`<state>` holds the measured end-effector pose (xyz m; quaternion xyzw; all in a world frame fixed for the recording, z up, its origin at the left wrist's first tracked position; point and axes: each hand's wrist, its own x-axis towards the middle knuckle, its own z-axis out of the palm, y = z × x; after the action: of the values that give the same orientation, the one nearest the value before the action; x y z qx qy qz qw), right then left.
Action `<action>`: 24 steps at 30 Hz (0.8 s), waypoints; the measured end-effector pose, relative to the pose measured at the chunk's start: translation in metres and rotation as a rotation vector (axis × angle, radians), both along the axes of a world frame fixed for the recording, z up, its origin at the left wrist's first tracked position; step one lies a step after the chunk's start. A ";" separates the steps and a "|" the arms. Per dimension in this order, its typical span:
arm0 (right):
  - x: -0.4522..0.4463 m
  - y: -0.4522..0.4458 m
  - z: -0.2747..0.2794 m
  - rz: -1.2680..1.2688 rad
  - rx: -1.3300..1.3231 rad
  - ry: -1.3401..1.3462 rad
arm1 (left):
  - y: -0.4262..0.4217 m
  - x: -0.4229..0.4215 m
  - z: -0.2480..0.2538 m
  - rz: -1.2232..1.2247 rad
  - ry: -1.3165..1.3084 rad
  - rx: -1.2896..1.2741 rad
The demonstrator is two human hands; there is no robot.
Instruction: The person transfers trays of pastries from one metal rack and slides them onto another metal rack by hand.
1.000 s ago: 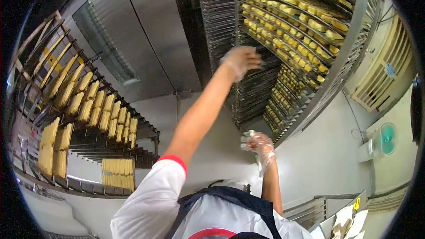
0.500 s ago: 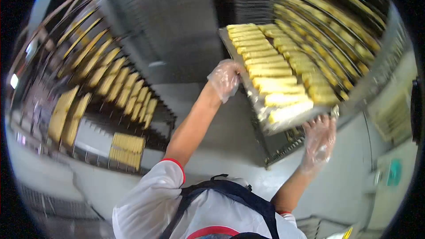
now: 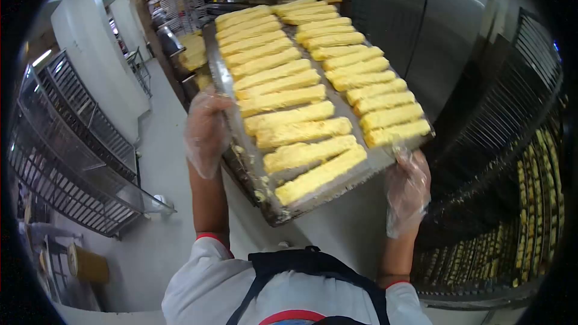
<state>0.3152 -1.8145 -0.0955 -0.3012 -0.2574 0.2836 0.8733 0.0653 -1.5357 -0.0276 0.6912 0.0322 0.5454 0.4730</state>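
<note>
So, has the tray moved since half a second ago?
Yes, leftward: the tray was to the right of the steel doors, and now it is mostly to their left.

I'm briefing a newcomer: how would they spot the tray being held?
Find the white-shirted person at bottom centre and look up. Between the left hand and right hand is a metal tray bearing two columns of yellow sticks. Unlike the yellow rows racked at right, it is held by hand.
</note>
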 end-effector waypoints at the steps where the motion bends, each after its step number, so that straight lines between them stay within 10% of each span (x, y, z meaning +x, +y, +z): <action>1: 0.012 0.006 0.009 0.028 -0.016 -0.027 | -0.006 0.001 0.003 -0.091 -0.051 -0.278; 5: -0.004 0.134 0.073 0.308 -0.047 -0.156 | 0.064 -0.041 0.029 -0.129 -0.192 -0.471; 8: -0.032 0.234 0.121 0.363 0.020 -0.199 | 0.141 -0.057 0.016 0.508 -0.430 0.090; 9: -0.031 0.257 0.133 0.374 -0.064 -0.219 | 0.143 -0.049 0.020 0.492 -0.426 0.079; 11: -0.045 0.290 0.147 0.329 -0.124 -0.255 | 0.131 -0.014 0.029 -0.297 -0.815 -0.635; 14: -0.071 0.303 0.140 0.239 -0.188 -0.480 | 0.139 0.037 0.021 -0.178 -0.532 -0.655; 18: -0.064 0.234 0.054 0.210 -0.553 -0.563 | 0.166 0.052 0.067 -0.060 -0.591 -0.544; 22: -0.011 0.107 -0.133 -0.040 -1.116 -0.270 | 0.222 0.040 0.101 -0.025 -0.655 -0.816; 24: -0.029 0.000 -0.192 -0.247 -0.981 0.104 | 0.234 0.048 0.089 -0.067 -0.740 -0.808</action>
<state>0.2862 -1.8149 -0.2870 -0.6895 -0.0126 0.2804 0.6677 0.1132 -1.3018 0.0615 0.2174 0.0486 0.6808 0.6978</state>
